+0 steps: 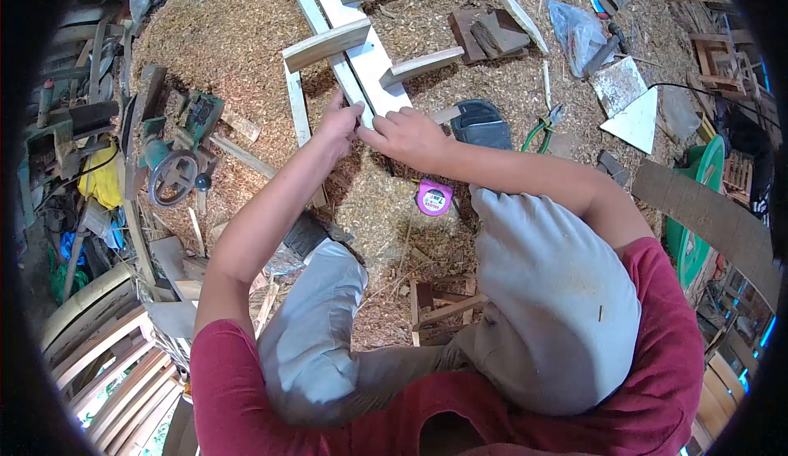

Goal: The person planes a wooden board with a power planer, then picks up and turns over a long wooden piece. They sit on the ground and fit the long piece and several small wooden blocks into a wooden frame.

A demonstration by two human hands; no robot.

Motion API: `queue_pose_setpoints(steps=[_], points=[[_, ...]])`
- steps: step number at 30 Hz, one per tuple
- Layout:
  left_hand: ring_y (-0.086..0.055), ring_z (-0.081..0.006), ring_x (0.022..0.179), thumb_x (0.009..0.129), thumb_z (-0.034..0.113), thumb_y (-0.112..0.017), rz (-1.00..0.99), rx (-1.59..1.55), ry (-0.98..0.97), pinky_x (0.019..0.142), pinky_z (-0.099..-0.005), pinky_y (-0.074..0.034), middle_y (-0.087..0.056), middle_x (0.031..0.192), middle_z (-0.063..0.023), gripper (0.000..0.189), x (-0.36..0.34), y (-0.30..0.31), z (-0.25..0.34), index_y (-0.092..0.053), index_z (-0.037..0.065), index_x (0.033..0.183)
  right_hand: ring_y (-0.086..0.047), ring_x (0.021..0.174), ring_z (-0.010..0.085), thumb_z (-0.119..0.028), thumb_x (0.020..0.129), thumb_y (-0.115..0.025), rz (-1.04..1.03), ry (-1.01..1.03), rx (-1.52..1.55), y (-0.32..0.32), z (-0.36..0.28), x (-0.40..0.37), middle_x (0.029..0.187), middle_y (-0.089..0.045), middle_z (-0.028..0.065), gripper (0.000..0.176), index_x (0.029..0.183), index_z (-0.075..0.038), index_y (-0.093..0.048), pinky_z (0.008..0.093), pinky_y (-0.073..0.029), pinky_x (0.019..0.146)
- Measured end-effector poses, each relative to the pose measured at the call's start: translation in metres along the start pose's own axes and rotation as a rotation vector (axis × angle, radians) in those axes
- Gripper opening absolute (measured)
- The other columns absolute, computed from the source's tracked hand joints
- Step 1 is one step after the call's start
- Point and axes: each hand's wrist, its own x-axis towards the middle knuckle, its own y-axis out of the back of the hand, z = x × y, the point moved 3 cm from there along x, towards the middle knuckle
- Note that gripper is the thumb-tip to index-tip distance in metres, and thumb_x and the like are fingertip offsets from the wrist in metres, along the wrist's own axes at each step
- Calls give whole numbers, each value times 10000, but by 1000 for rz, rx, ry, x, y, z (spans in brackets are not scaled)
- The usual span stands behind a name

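Observation:
A long white board [371, 58] and a narrow wooden strip [348, 81] lie side by side, with a thin dark gap between them. Short wooden crosspieces stick out from them: one crosspiece [326, 45] spans the strip on the left, another crosspiece [423, 66] juts to the right. My left hand [339, 125] is closed around the strip's near end. Beside it, my right hand [406, 137] has its fingers curled over the near end of the white board, its thumb side close to the strip. The fingertips are partly hidden. Just below lies a pink tape measure [433, 197].
Wood shavings [377, 226] cover the ground. To the right are a dark slipper [483, 123], green-handled pliers [540, 130], wood blocks [490, 36] and a plastic bag [574, 33]. A machine with a handwheel [173, 178] stands at left, a green round frame [700, 210] at right.

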Motion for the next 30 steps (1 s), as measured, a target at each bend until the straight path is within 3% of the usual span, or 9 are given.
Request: queue_pose_setpoints(steps=[2, 5, 8, 11, 14, 23, 30], points=[[-708, -240, 1004, 1027, 16, -522, 17, -46, -4, 743, -366, -606, -667, 1261, -147, 607, 3, 1, -4, -334, 176, 1582, -658, 745, 202, -197, 805, -626, -18, 12, -14, -1, 0, 0, 847, -592, 21, 378, 1178, -139, -614, 367, -521, 672], [-708, -254, 1000, 1026, 22, -533, 6, -49, -41, 747, -378, -606, -668, 1246, -152, 572, 10, 3, -11, -358, 143, 1557, -657, 740, 210, -189, 801, -631, -19, 17, -3, -4, 2, -3, 835, -591, 25, 400, 1197, -135, -610, 372, -523, 658], [-699, -243, 960, 1015, 62, -586, -7, -115, 42, 744, -376, -596, -672, 1173, -138, 478, 25, 8, -28, -424, 86, 1464, -667, 728, 214, -185, 808, -639, -20, 25, -4, -3, 4, -7, 800, -579, 19, 345, 1146, -172, -573, 371, -533, 637], [-678, -221, 901, 994, 114, -647, 78, 7, 70, 711, -363, -572, -662, 1100, -122, 390, 24, 8, -33, -472, 58, 1338, -670, 737, 221, -191, 820, -629, -43, 41, -16, -6, 7, -13, 807, -591, 25, 360, 1176, -179, -577, 373, -534, 640], [-657, -205, 858, 974, 140, -687, 82, -57, 59, 672, -356, -545, -649, 1051, -110, 378, 34, 8, -43, -481, 68, 1283, -670, 738, 219, -192, 828, -620, -71, 44, -23, -12, 9, -15, 816, -599, 28, 357, 1183, -185, -583, 370, -531, 640], [-668, -222, 915, 958, 133, -706, 92, -63, 72, 705, -381, -561, -642, 1085, -115, 420, 43, 12, -47, -454, 99, 1293, -666, 716, 217, -191, 827, -621, -62, 76, -38, -23, 10, -15, 820, -600, 39, 311, 1135, -165, -584, 360, -527, 616], [-668, -211, 902, 953, 104, -710, 65, -128, 48, 712, -373, -576, -640, 1068, -109, 412, 50, 13, -51, -455, 64, 1275, -661, 688, 212, -185, 825, -620, -19, 70, -36, -28, 11, -15, 802, -590, 34, 265, 1084, -158, -572, 366, -537, 621]])
